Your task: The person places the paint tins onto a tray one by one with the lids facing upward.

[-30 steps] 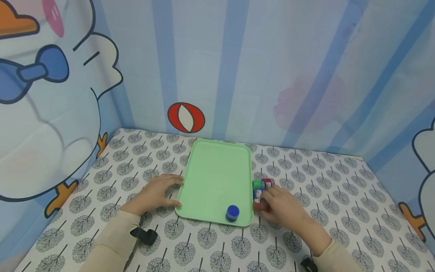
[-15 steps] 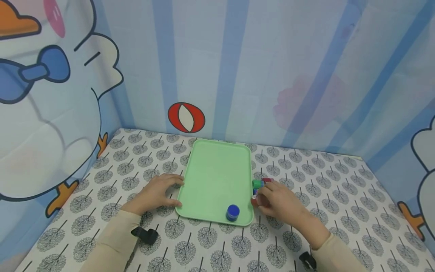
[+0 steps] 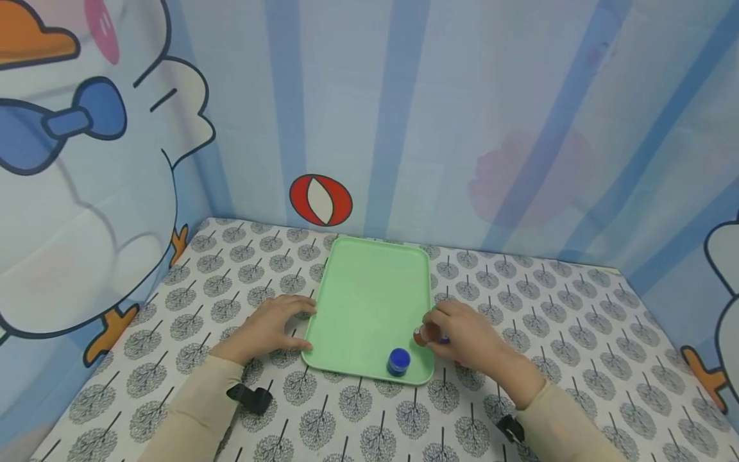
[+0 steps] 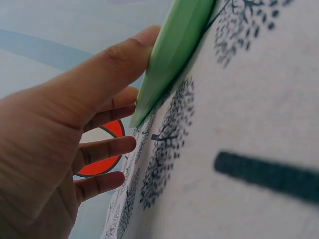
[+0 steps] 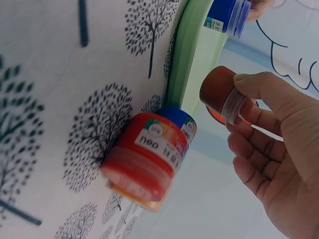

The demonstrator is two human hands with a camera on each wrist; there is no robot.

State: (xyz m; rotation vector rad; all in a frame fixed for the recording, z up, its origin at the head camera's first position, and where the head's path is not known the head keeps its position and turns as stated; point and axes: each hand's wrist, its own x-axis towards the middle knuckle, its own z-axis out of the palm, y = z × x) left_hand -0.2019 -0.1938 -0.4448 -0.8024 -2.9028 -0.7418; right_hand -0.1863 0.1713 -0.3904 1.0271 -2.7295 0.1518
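My right hand (image 3: 469,337) pinches a small brown paint jar (image 3: 424,335) between thumb and fingers, above the right rim of the green tray (image 3: 372,289). In the right wrist view the brown jar (image 5: 217,88) is tilted, its clear end towards the fingers. A blue paint jar (image 3: 398,362) stands in the tray's near right corner. My left hand (image 3: 268,330) is at the tray's left edge, fingers spread. The left wrist view has the thumb (image 4: 147,37) touching the rim, with the other fingers loosely extended.
Beside the tray's right side, a red paint jar (image 5: 144,152), another blue jar (image 5: 185,122) and an orange-yellow one (image 5: 134,196) lie together, mostly hidden by my right hand in the head view. A printed curtain (image 3: 335,115) rises behind the tree-patterned cloth (image 3: 537,308).
My right hand has lifted the brown jar from the group beside the tray and brought it left, over the rim. My left hand stays at the tray's edge.
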